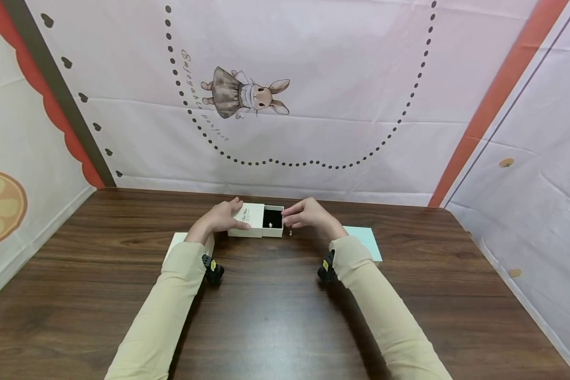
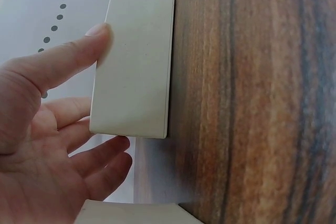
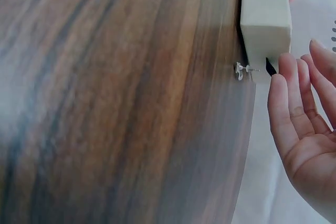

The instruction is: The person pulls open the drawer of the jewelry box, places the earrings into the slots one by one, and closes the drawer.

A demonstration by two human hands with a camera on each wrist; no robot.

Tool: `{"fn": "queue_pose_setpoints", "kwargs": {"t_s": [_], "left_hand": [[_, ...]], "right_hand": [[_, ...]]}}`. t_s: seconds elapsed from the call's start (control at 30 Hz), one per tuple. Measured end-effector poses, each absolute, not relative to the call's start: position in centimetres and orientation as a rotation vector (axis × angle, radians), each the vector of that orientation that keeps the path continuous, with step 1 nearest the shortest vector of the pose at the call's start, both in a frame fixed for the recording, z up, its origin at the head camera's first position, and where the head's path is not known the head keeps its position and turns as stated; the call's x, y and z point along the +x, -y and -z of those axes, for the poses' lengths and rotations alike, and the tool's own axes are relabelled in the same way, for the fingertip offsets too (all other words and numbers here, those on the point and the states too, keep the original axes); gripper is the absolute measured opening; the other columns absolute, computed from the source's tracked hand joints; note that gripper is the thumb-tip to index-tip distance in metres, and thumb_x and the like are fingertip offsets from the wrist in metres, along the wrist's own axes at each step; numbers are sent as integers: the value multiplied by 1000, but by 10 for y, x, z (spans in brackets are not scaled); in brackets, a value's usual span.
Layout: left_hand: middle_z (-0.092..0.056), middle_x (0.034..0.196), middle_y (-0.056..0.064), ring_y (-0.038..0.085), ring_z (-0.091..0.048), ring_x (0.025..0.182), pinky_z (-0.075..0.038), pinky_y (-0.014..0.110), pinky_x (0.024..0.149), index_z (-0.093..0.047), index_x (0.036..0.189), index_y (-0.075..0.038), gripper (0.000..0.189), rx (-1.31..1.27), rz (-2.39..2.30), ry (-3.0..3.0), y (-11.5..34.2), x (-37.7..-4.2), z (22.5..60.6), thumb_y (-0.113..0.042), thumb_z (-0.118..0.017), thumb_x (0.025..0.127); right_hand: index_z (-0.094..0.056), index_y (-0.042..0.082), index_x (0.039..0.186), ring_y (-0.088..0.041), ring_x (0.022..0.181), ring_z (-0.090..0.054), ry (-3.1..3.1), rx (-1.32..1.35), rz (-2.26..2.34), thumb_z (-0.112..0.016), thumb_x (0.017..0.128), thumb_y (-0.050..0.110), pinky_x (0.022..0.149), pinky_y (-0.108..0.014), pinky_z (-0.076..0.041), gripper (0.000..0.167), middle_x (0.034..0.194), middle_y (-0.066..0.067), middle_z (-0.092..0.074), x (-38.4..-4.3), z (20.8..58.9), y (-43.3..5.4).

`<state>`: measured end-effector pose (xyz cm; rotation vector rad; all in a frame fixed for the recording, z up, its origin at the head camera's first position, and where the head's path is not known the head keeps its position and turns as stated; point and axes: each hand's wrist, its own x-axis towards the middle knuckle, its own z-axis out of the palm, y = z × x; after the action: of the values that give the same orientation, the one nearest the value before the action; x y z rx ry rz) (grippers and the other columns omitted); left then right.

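Near the far edge of the table: cream drawer box, script-lettered, black lining, one earring inside. Long axis left–right, drawer part-out rightward. Left hand grips box; right hand fingertips at drawer end, grip unclear.

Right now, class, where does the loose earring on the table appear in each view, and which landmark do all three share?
Head: the earring lies just below centre, right of the drawer.
Left wrist: not in it.
Right wrist: right of centre, by the drawer's end.
Shared landmark: the cream box.
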<state>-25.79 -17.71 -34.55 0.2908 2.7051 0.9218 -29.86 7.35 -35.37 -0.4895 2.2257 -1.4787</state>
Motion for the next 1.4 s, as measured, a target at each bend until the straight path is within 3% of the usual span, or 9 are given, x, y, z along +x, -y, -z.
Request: {"fn": "queue_pose_setpoints", "kwargs": {"t_s": [0.4,0.8,1.13,1.4], "left_hand": [[-9,150,19,37,-8,136,-14,48,108,-21,142,3,81,299,-920,-2697,178,-258,345,-28,-66,83],[-9,149,20,38,-8,136,-13,48,108,-20,142,4,80,308,-899,-2706,178,-260,347,-29,-66,84],[-10,149,20,38,-8,136,-13,48,108,-20,142,4,80,311,-899,-2707,177,-260,346,-29,-65,84],[-10,149,21,39,-8,135,-13,49,107,-21,141,5,80,307,-895,-2714,177,-259,346,-29,-66,84]], "right_hand": [[-64,-7,106,-16,82,-66,-2257,-345,1505,-67,80,2,78,-32,-51,28,108,-18,-64,-301,356,-85],[-66,-8,101,-11,67,-65,-2285,-310,1366,-69,78,1,69,-32,-53,25,81,-12,-70,-300,360,-86],[-65,-10,100,-13,66,-65,-2245,-292,1328,-68,78,-1,67,-30,-53,24,80,-15,-69,-298,360,-86],[-67,-9,94,-10,57,-62,-2284,-336,1231,-71,76,1,61,-27,-53,22,67,-6,-67,-298,361,-82]]}}
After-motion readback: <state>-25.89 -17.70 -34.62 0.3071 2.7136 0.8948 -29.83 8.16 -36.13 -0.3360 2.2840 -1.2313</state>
